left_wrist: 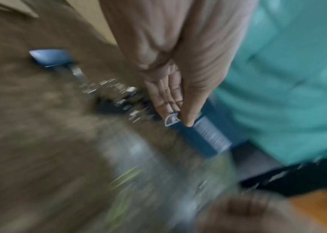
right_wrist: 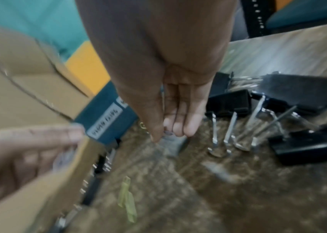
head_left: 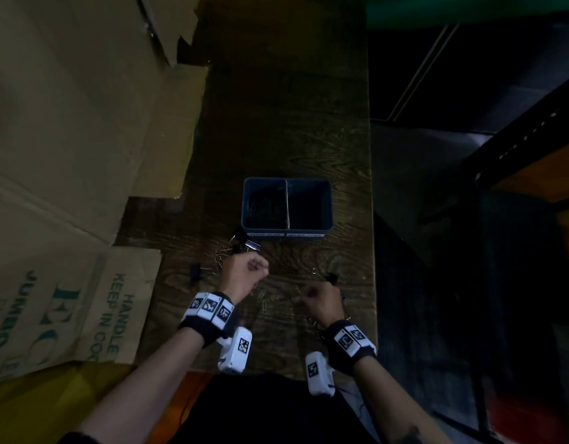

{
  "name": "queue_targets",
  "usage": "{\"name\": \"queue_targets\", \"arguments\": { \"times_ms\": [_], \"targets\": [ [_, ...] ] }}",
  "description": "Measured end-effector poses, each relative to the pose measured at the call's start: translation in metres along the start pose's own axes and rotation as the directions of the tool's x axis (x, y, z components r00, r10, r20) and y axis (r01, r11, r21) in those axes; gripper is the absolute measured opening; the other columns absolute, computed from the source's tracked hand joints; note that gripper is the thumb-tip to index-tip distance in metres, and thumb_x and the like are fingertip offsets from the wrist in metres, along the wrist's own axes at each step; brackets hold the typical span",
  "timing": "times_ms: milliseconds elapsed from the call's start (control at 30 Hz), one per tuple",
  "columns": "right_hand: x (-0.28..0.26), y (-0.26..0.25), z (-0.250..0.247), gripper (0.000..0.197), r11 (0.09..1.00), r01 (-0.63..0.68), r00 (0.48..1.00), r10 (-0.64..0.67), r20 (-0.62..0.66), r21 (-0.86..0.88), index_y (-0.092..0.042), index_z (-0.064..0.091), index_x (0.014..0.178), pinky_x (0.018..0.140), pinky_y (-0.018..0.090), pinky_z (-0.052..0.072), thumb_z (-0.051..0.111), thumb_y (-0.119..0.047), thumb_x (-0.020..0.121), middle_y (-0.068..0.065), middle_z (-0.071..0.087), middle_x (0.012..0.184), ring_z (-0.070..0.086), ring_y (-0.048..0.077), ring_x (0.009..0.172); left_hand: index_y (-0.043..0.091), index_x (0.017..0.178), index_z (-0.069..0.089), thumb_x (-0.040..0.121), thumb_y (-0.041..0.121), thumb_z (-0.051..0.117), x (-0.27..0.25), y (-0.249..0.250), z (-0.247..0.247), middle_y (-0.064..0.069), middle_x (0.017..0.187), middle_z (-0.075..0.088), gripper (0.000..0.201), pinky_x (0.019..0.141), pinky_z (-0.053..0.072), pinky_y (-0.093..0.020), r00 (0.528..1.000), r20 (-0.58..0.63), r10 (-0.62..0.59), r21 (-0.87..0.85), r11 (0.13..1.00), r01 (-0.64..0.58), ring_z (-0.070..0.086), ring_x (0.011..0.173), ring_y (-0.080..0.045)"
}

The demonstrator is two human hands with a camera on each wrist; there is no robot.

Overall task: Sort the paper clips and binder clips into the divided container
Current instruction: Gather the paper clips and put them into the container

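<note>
Care suits this carry: the left hand pinches a paper clip; lift it over the bin just beyond and drop it left; the right hand pinches something I cannot identify.

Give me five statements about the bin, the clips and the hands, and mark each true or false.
1. The blue bin has two compartments. True.
2. The bin's right compartment is piled with clips. False: it looks dark and bare; the clips lie in the left one.
3. The left hand pinches a paper clip. True.
4. Black binder clips lie on the table. True.
5. The yellow-green paper clips lie inside the bin. False: they lie on the table between the two hands.
</note>
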State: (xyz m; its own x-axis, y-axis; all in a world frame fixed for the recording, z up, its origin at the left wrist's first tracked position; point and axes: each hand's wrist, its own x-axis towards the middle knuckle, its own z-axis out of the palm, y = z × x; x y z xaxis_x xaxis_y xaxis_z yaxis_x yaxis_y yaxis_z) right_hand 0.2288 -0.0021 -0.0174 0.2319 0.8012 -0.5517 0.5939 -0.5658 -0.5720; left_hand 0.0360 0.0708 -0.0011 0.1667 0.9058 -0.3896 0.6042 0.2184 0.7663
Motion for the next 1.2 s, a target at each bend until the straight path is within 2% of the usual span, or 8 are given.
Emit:
{"name": "queue_targets", "arguments": {
  "times_ms": [167,333,433,567,700,867,933,1200],
  "targets": [
    [-0.004,-0.022,-0.011,0.014,0.989,0.079,0.996,-0.073,-0.054,0.122,-0.022,0.07,0.069,0.068,0.03,0.056,0.08,-0.017,0.076,-0.003,0.072,0.073,0.068,0.01,0.07,0.018,0.087,0.07,0.078,0.009,0.074,0.046,0.059,-0.033,0.008,0.08,0.067,0.014,0.063,0.045,-0.009,0.967,-0.205,0.15,-0.086,0.982,-0.17,0.06,0.073,0.002],
    [0.011,-0.069,-0.031,0.008,0.979,0.134,0.983,-0.113,-0.142,0.155,-0.018,0.072,0.079,0.071,0.025,0.052,0.079,-0.023,0.077,-0.003,0.072,0.078,0.066,0.009,0.075,0.011,0.1,0.069,0.08,0.006,0.072,0.086,0.079,-0.042,0.003,0.08,0.068,0.022,0.071,0.055,-0.024,0.966,-0.251,0.063,-0.194,0.974,-0.114,0.066,0.073,-0.01],
    [0.025,-0.104,-0.041,0.009,0.97,0.187,0.967,-0.154,-0.204,0.154,-0.017,0.073,0.083,0.074,0.027,0.053,0.077,-0.024,0.079,0.0,0.074,0.083,0.066,0.012,0.079,0.013,0.102,0.068,0.084,0.002,0.066,0.081,0.072,-0.044,0.007,0.078,0.066,0.021,0.068,0.055,-0.026,0.96,-0.274,0.061,-0.189,0.975,-0.116,0.069,0.079,-0.018],
    [0.049,-0.144,-0.046,0.016,0.967,0.229,0.944,-0.193,-0.267,0.111,-0.017,0.073,0.096,0.082,0.037,0.058,0.075,-0.024,0.082,0.003,0.072,0.097,0.066,0.015,0.09,0.015,0.093,0.07,0.083,0.004,0.066,0.043,0.058,-0.039,0.002,0.087,0.07,0.015,0.07,0.05,-0.017,0.91,-0.356,0.211,-0.033,0.971,-0.238,0.065,0.08,-0.009],
    [0.052,-0.152,-0.042,0.029,0.964,0.261,0.924,-0.238,-0.298,0.039,-0.017,0.068,0.111,0.082,0.038,0.058,0.072,-0.029,0.084,0.005,0.071,0.107,0.066,0.018,0.096,0.017,0.096,0.07,0.083,0.009,0.067,0.009,0.025,-0.026,0.0,0.098,0.071,0.016,0.078,0.046,-0.021,0.96,-0.204,0.193,0.121,0.978,-0.171,0.063,0.089,-0.01],
    [0.024,-0.108,-0.011,0.011,0.973,0.218,0.945,-0.231,-0.231,-0.078,-0.023,0.071,0.094,0.074,0.039,0.058,0.068,-0.028,0.085,0.002,0.073,0.091,0.068,0.02,0.083,0.015,0.109,0.068,0.088,0.01,0.063,-0.016,-0.019,-0.005,0.005,0.106,0.061,0.023,0.08,0.041,-0.009,0.986,0.115,0.123,0.321,0.935,-0.154,0.057,0.096,-0.01],
    [0.01,-0.083,0.006,0.009,0.973,0.176,0.979,-0.189,-0.076,-0.15,-0.02,0.072,0.092,0.073,0.039,0.058,0.066,-0.022,0.085,0.007,0.073,0.089,0.069,0.025,0.083,0.018,0.112,0.066,0.087,0.011,0.062,-0.02,-0.034,0.005,0.003,0.115,0.06,0.026,0.092,0.046,-0.027,0.97,0.206,0.13,0.415,0.886,-0.207,0.057,0.108,-0.017],
    [-0.021,-0.045,0.059,0.026,0.895,0.217,0.976,-0.2,0.086,-0.389,-0.007,0.061,0.104,0.078,0.044,0.05,0.053,-0.026,0.088,0.023,0.068,0.102,0.064,0.042,0.095,0.015,0.096,0.068,0.081,0.013,0.064,-0.027,-0.039,0.022,-0.001,0.103,0.064,0.016,0.079,0.048,-0.031,0.975,0.103,0.198,0.505,0.834,-0.223,0.06,0.098,-0.024]
  ]
}}
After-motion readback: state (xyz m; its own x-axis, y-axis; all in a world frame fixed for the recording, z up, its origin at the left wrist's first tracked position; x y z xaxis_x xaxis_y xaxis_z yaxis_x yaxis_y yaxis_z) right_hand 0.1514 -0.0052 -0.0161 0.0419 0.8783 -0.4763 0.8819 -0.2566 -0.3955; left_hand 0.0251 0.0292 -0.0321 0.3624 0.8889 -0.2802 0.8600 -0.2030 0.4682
